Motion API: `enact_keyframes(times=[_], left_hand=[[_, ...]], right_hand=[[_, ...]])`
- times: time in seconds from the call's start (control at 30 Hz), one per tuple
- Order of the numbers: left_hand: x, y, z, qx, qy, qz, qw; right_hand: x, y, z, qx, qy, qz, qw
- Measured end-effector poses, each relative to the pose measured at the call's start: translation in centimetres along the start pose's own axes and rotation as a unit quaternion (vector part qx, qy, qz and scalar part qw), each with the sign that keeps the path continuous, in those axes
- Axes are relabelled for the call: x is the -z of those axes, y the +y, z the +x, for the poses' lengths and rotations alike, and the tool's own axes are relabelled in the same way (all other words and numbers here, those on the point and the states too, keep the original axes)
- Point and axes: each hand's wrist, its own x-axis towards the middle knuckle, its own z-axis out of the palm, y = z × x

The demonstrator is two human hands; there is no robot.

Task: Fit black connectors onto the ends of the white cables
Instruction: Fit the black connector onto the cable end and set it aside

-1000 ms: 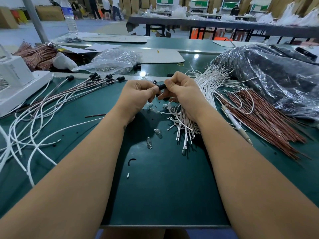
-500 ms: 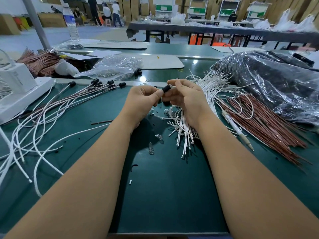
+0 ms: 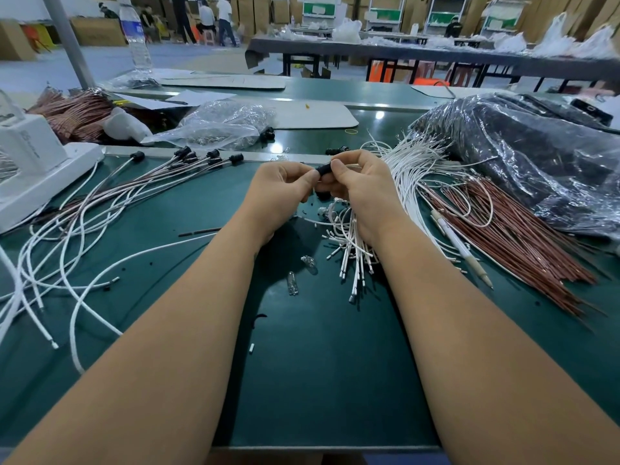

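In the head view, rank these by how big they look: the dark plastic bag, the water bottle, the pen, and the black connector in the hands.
1. Dark plastic bag
2. Water bottle and pen: look alike; bottle stands farther, so unsure
3. Black connector

Water bottle [image 3: 135,41], pen [image 3: 461,251], clear bulbs [image 3: 292,282]

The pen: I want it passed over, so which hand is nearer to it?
Right. The right hand is just left of the pen, with white cables between them. The left hand is farther left, beyond the right hand; both pinch a black connector.
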Motion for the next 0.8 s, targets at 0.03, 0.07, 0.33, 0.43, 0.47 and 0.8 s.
enact_keyframes(times=[0.03,0.07,0.33,0.43,0.47,0.8], left_hand=[[0.0,0.0,0.0,0.001,-0.001,0.003,1.000],[0.0,0.0,0.1,0.003,-0.001,0.005,1.000],[0.3,0.3,-0.2,-0.002,0.001,0.058,0.998],[0.5,0.5,-0.1,-0.002,-0.002,0.062,0.998],[0.6,0.5,-0.1,-0.007,-0.002,0.069,0.998],[4.3,0.3,0.4,0.022,-0.068,0.306,0.949]], right_hand=[[0.0,-0.1,0.0,-0.008,0.002,0.003,1.000],[0.0,-0.1,0.0,-0.014,0.003,0.003,1.000],[0.1,-0.2,0.1,-0.004,-0.012,-0.025,1.000],[0.1,-0.1,0.1,0.004,-0.007,-0.037,0.999],[0.1,0.0,0.2,0.003,-0.001,-0.032,0.999],[0.9,0.3,1.1,0.028,0.121,0.006,0.992]])
